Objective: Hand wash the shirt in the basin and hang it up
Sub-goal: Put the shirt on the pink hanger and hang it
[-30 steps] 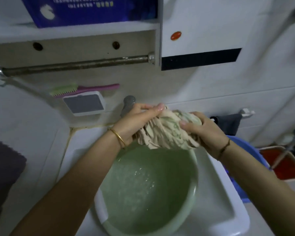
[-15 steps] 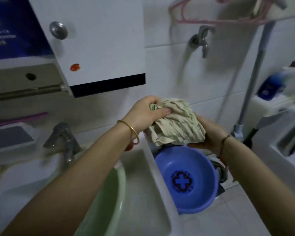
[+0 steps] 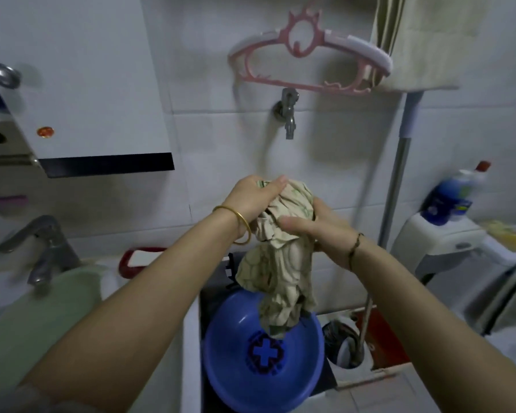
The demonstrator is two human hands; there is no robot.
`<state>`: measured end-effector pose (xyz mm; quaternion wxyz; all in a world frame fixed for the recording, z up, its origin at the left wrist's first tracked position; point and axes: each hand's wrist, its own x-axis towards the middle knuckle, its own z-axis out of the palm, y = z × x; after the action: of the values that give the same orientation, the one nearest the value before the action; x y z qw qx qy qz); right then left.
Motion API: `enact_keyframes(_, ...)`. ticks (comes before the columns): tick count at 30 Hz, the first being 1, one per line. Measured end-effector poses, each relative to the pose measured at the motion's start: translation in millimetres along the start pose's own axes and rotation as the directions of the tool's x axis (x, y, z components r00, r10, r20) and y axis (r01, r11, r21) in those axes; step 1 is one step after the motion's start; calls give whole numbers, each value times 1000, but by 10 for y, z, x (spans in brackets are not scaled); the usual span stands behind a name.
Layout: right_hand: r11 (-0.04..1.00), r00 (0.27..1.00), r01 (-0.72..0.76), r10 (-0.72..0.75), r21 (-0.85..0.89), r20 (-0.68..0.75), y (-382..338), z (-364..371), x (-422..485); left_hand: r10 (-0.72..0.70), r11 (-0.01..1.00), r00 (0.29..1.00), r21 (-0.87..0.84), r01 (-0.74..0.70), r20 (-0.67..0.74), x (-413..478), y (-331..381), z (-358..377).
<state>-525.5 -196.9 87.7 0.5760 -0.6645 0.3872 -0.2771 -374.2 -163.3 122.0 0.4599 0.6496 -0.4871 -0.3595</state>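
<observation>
From the head camera: one shirt (image 3: 277, 263), two basins, two taps, one hanger and two hands. The green basin (image 3: 42, 308) sits in the white sink (image 3: 188, 353) at the left, under the sink tap (image 3: 42, 245). The blue basin (image 3: 251, 362) stands lower, on the floor just right of the sink. A second tap (image 3: 288, 114) juts from the far tiled wall, and a pink hanger (image 3: 307, 64) hangs above it, with beige cloth (image 3: 414, 40) hung at its right. A white cabinet (image 3: 81, 84) is mounted on the wall at far left. A blue bottle (image 3: 450, 198) stands on a white unit at the right, near a metal pole (image 3: 399, 174).

The shirt, beige and patterned, is bunched up in the air over the blue basin, its loose end dangling down toward the bowl. The left hand (image 3: 251, 201) clutches the upper left of the bundle, fingers curled over the top. The right hand (image 3: 319, 231) grasps it from the right, thumb lying across the near side of the cloth.
</observation>
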Motion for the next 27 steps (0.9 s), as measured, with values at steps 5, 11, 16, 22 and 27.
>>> enact_keyframes(5, 906, 969, 176, -90, 384, -231, 73, -124, 196, -56, 822, 927, -510, 253, 370, -3, -26, -135)
enact_keyframes(11, 927, 963, 133, -37, 352, -266, 40, -185, 338, 54, 996, 953, -86, -30, 299, 5, -96, 188)
enact_keyframes(16, 987, 951, 64, -16, 144, -310, 149, -484, 424, 119, 984, 991, 127, -126, 60, 176, 31, 13)
enact_keyframes(22, 996, 989, 61, -69, -66, -131, 423, -672, 342, 251, 965, 962, 103, -240, -104, 246, 267, -143)
enact_keyframes(27, 979, 989, 142, -145, -145, -10, 295, -589, 303, 368, 929, 923, 86, -360, -114, 226, 474, -68)
